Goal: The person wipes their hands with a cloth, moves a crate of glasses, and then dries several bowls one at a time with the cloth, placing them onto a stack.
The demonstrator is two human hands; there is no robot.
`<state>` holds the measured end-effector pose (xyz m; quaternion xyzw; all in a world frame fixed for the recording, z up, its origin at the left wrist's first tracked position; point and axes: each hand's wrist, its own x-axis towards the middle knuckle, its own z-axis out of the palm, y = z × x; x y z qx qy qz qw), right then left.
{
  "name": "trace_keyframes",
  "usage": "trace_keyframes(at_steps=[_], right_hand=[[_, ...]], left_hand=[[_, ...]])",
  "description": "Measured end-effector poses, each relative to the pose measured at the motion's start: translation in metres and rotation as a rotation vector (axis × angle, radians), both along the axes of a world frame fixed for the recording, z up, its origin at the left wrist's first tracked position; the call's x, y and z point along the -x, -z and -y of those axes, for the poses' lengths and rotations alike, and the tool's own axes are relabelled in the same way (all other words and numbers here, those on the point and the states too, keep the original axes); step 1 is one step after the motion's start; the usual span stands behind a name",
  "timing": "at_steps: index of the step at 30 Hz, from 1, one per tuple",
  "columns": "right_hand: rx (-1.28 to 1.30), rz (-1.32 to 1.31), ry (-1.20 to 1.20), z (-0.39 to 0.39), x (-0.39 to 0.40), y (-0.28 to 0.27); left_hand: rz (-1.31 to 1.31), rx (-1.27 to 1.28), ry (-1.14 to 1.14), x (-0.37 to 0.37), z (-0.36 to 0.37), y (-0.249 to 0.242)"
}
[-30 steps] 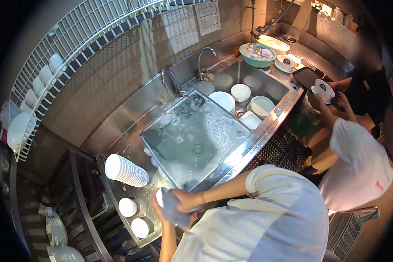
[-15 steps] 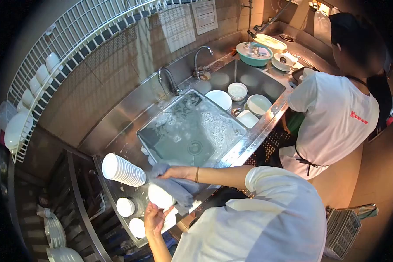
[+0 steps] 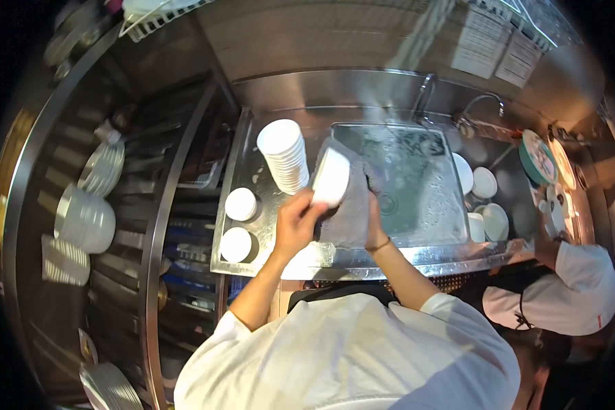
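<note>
Across the middle of my view runs the long stainless steel counter (image 3: 290,263), and sunk into it is the wide steel sink basin full of soapy grey water (image 3: 417,184). To the right, a second basin holds several white plates and bowls (image 3: 488,205), and a co-worker in a white shirt (image 3: 581,301) stands at the counter's right end. On the counter's left part, beside the soapy basin's left rim, lies a tall stack of white round dishes (image 3: 285,156) tipped on its side. Over that same rim hangs a grey cloth (image 3: 345,215); my right hand (image 3: 374,225) is pressed into it, fingers bent around the fabric. My left hand (image 3: 295,222) is closed around a small white ceramic bowl (image 3: 331,178), which it holds tilted on edge above the counter, just beside the stack and against the cloth. Two small white round cups (image 3: 240,203) sit upside down near the counter's front left corner.
</note>
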<state>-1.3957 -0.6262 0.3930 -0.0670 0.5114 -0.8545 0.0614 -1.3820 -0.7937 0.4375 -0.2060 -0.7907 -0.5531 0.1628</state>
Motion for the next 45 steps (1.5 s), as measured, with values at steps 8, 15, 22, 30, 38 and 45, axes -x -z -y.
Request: trace_keyframes(at_steps=[8, 15, 22, 30, 38, 45], right_hand=[[0.09, 0.415, -0.169, -0.016, -0.055, 0.01], [1.099, 0.378, -0.516, -0.075, -0.019, 0.09], [1.328, 0.382, -0.157, -0.126, -0.008, 0.113], [0.81, 0.28, 0.024, -0.093, -0.01, 0.084], [0.231, 0.18, 0.135, -0.056, -0.022, 0.051], [0.396, 0.455, 0.005, -0.045, -0.032, 0.039]], left_hand=[[-0.435, 0.478, -0.268, 0.111, 0.057, -0.016], [-0.356, 0.646, -0.213, 0.127, 0.078, 0.009], [-0.125, 0.529, -0.617, 0.089, 0.154, 0.1], [0.141, 0.986, -0.557, 0.061, 0.173, 0.192], [0.203, 0.996, -0.535, 0.072, 0.171, 0.18], [0.098, 0.541, -0.762, 0.064, 0.162, 0.161]])
